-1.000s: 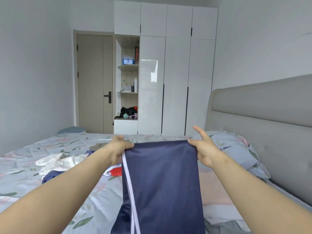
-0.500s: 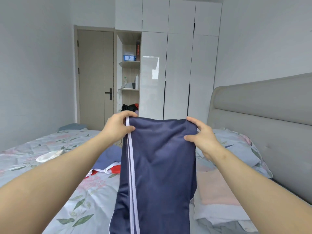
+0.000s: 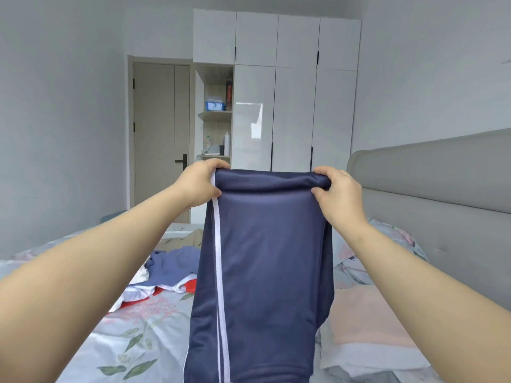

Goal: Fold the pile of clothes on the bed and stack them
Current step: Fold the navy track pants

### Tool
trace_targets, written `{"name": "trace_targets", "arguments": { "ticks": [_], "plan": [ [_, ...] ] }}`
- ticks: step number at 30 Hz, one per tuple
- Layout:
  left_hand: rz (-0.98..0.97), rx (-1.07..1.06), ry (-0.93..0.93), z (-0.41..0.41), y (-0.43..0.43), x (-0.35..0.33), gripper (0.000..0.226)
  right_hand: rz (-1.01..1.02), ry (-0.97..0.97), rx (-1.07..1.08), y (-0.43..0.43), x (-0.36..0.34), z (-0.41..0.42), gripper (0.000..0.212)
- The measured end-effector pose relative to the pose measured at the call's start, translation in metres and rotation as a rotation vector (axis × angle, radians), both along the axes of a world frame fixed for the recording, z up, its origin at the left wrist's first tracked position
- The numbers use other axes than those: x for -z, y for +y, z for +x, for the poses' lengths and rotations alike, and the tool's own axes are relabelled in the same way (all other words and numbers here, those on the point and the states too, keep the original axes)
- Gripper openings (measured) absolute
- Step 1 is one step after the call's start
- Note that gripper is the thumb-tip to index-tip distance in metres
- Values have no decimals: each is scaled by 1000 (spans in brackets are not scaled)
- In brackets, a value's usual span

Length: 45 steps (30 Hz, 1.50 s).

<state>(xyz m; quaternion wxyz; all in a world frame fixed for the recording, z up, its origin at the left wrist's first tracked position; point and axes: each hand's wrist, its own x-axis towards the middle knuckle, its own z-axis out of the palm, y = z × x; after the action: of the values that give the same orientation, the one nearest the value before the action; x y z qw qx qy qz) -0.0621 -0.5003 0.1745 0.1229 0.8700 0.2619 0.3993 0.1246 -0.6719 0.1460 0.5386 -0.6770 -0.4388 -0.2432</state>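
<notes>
Navy blue trousers (image 3: 265,272) with white side stripes hang in front of me, held up high over the bed. My left hand (image 3: 200,183) grips their top left corner by the stripes. My right hand (image 3: 338,192) grips the top right corner, where the upper edge is rolled over. Loose clothes (image 3: 168,269) lie behind on the bed: a blue garment, a white and red one, a beige one. To the right a folded stack (image 3: 367,327) has a pink piece on top of white ones.
The bed (image 3: 132,335) has a floral grey cover. A grey padded headboard (image 3: 442,189) runs along the right, with a pillow (image 3: 398,244) below it. White wardrobes (image 3: 293,106), open shelves and a closed door (image 3: 160,134) stand at the far wall.
Both hands have lifted the trousers higher, from bed level to chest height. The top edge is now rolled over at the right hand. The view has tilted upward.
</notes>
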Motion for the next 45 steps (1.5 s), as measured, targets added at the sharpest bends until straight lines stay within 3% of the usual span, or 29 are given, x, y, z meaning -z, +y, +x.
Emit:
{"name": "trace_targets", "arguments": {
  "ticks": [4,12,16,21,25,32,38,45],
  "plan": [
    [251,-99,-14,-4,-11,-19,48,58,-39,87,-5,-12,-8,43],
    [365,-164,-223,-14,-27,-37,27,203,-26,157,-19,-45,-21,16],
    [201,-16,-402,-23,-42,-52,21,344,-16,149,-30,-60,-33,12],
    [-121,278,-484,-37,-57,-67,30,477,154,-179,-43,-77,-41,29],
    [-256,380,-540,-34,-63,-70,28,528,181,-247,-45,-86,-33,28],
    [-345,267,-470,-11,-21,-43,22,354,228,-199,-10,-70,-4,29],
    [-299,97,-309,36,53,6,20,78,232,49,56,-19,46,19],
    [-325,-94,-206,100,147,82,15,-18,418,3,153,44,104,16]
  ]
}}
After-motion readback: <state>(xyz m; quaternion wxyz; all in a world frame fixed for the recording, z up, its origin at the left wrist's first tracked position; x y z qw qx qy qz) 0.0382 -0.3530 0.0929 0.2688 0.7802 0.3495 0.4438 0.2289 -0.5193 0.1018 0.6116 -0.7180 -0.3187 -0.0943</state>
